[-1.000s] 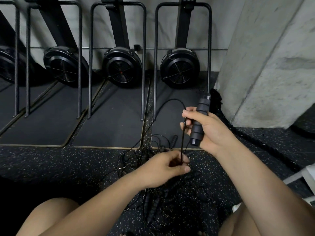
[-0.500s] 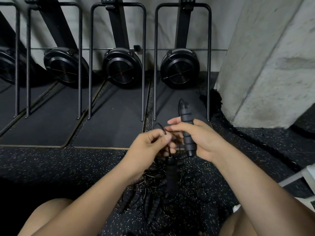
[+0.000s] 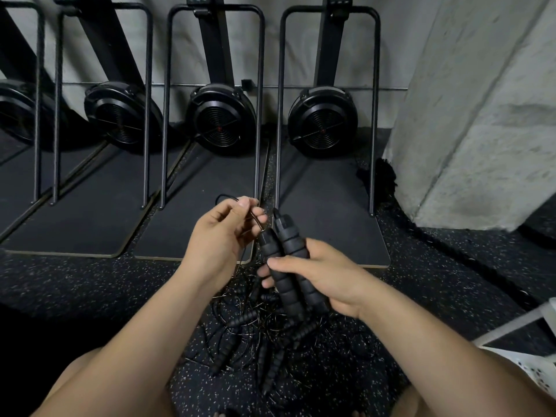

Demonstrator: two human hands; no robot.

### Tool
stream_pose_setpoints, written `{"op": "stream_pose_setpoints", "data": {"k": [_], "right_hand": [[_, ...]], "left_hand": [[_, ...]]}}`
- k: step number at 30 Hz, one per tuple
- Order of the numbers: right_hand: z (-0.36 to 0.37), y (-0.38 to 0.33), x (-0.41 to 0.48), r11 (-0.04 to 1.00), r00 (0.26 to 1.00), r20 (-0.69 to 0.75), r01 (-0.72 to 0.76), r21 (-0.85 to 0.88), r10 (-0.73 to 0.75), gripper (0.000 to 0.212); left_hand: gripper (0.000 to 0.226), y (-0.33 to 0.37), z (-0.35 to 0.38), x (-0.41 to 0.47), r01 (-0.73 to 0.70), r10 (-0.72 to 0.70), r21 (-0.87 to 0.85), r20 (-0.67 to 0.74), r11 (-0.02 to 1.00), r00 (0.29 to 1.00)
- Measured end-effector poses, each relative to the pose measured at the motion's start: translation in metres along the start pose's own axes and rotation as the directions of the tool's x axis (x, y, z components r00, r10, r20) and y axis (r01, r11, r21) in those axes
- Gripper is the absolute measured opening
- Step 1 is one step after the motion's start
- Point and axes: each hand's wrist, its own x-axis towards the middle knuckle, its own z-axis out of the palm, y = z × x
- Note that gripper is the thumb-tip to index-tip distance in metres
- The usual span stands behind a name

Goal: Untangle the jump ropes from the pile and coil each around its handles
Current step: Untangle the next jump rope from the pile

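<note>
We held paired handles (image 3: 287, 260) above the pile (image 3: 242, 320).
Our right hand (image 3: 326, 276) clasped both; our left hand (image 3: 218, 236) pinched the cord (image 3: 223, 196) beside them. Rowing machines (image 3: 322, 123) stood beyond.

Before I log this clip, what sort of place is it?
Most likely a gym: fan-wheel exercise machines line the wall, the floor is speckled rubber, and tangled jump ropes lie on it.
</note>
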Motion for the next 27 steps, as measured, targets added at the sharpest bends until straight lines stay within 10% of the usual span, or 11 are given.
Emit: {"op": "stream_pose_setpoints", "data": {"k": [8, 21, 27], "right_hand": [[0.003, 0.001, 0.000, 0.989, 0.989, -0.109, 0.109, 0.102, -0.098, 0.029], [-0.001, -0.010, 0.000, 0.992, 0.995, -0.007, 0.096, 0.082, -0.096, 0.029], [-0.009, -0.019, -0.007, 0.998, 0.988, 0.144, -0.054, 0.043, 0.047, 0.021]], "left_hand": [[0.060, -0.010, 0.003, -0.013, 0.098, -0.145, 0.324, 0.124, 0.941, 0.982], [0.029, 0.000, 0.004, -0.023, -0.004, -0.053, 0.299, 0.180, 0.954, 0.982], [0.016, 0.012, 0.000, -0.013, -0.331, 0.388, 0.669, 0.068, 0.666, 0.919]]}}
